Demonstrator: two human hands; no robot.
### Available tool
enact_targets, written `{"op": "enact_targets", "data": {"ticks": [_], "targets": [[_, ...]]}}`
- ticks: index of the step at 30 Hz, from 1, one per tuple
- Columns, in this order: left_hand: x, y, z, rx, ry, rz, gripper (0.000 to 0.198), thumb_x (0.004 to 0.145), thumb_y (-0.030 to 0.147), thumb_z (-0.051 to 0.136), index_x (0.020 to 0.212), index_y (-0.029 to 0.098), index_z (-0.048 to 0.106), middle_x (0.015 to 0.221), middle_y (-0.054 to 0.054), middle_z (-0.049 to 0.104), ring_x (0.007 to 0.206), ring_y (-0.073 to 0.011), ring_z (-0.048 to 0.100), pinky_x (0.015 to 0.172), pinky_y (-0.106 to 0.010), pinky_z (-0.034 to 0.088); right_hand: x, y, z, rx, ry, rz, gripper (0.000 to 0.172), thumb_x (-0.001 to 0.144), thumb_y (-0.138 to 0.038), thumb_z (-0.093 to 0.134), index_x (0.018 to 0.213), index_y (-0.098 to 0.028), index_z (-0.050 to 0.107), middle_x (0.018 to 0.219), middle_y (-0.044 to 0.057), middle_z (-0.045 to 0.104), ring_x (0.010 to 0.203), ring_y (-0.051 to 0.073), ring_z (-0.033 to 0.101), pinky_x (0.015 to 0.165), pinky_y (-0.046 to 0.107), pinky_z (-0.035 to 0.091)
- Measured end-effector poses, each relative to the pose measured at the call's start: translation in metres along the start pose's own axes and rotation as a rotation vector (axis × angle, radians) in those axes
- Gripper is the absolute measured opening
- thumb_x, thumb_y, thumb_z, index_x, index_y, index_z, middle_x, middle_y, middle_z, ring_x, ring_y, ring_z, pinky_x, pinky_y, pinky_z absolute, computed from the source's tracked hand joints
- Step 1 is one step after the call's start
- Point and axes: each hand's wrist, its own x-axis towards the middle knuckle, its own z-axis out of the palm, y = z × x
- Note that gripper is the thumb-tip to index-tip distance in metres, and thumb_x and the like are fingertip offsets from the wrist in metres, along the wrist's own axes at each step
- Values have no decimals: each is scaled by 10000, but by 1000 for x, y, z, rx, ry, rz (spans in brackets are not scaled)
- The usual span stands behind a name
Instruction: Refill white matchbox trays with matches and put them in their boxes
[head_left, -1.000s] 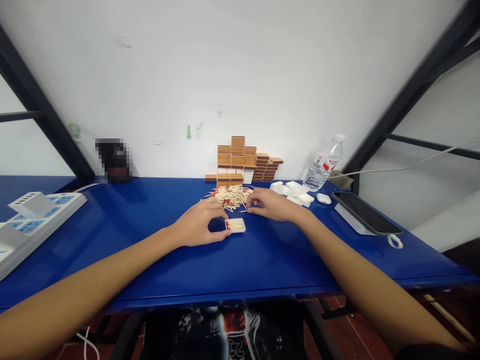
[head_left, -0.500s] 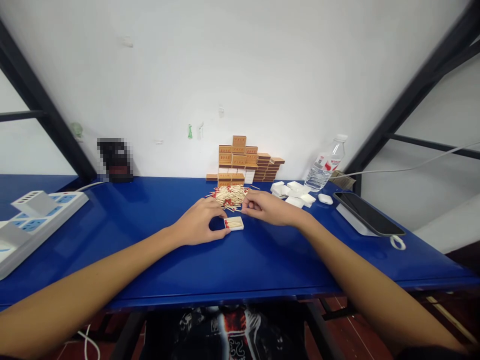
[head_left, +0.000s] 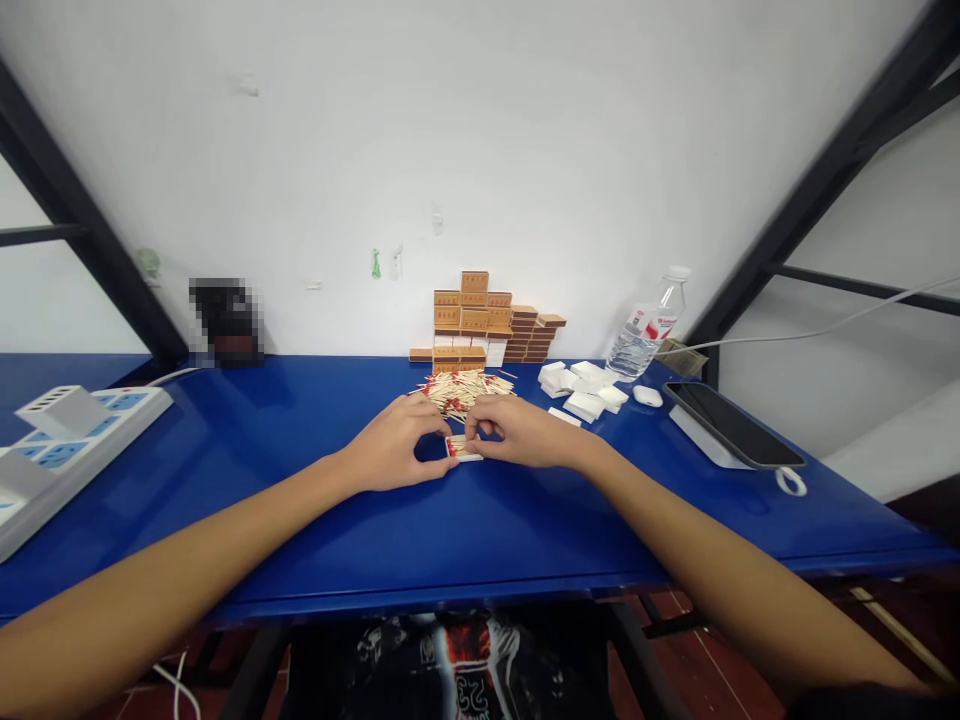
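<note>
A small white matchbox tray (head_left: 459, 450) with red-tipped matches in it lies on the blue table (head_left: 300, 520). My left hand (head_left: 394, 447) curls round its left end, thumb and forefinger gripping it. My right hand (head_left: 514, 432) rests over the tray's right side with its fingertips pinched together; what it holds I cannot make out. Just behind both hands lies a loose heap of matches (head_left: 461, 388).
Stacked brown matchboxes (head_left: 480, 320) stand against the wall. White empty trays (head_left: 585, 385), a water bottle (head_left: 645, 330), a white earbud case (head_left: 646, 396) and a phone on a stand (head_left: 731, 425) lie to the right. A power strip (head_left: 67, 435) sits far left.
My right hand has moved left from the match heap onto the tray's right side. My left hand has kept its hold on the tray.
</note>
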Motion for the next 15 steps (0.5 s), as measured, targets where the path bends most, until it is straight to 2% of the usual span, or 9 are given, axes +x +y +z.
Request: {"op": "enact_targets", "data": {"ticks": [5, 10, 12, 15], "targets": [[0, -1, 1, -15, 13, 11, 244, 893, 431, 703, 1013, 219, 711, 960, -42, 719, 952, -237, 623, 952, -418, 459, -2, 0, -4, -3, -27, -30, 76, 899, -235, 685, 855, -180, 713, 811, 17, 623, 725, 145, 523, 666, 271, 390], [0, -1, 0, -15, 9, 7, 246, 895, 436, 697, 1013, 221, 716, 957, -48, 721, 948, -242, 627, 955, -427, 464, -1, 2, -3, 22, -48, -1, 144, 904, -287, 677, 819, -173, 696, 759, 1, 590, 669, 133, 498, 623, 263, 363], [0, 0, 0, -19, 10, 7, 242, 891, 432, 699, 1006, 220, 717, 956, -48, 721, 944, -242, 630, 961, -431, 462, 0, 3, -4, 23, -17, 4, 163, 910, -302, 670, 807, -178, 691, 726, -11, 578, 652, 128, 492, 616, 259, 351], [0, 1, -1, -32, 10, 14, 222, 890, 415, 705, 998, 222, 719, 957, -45, 723, 941, -235, 631, 965, -428, 461, 0, 8, -10, -42, 117, 80, 192, 928, -310, 634, 790, -182, 674, 677, -17, 563, 635, 129, 489, 606, 259, 323]]}}
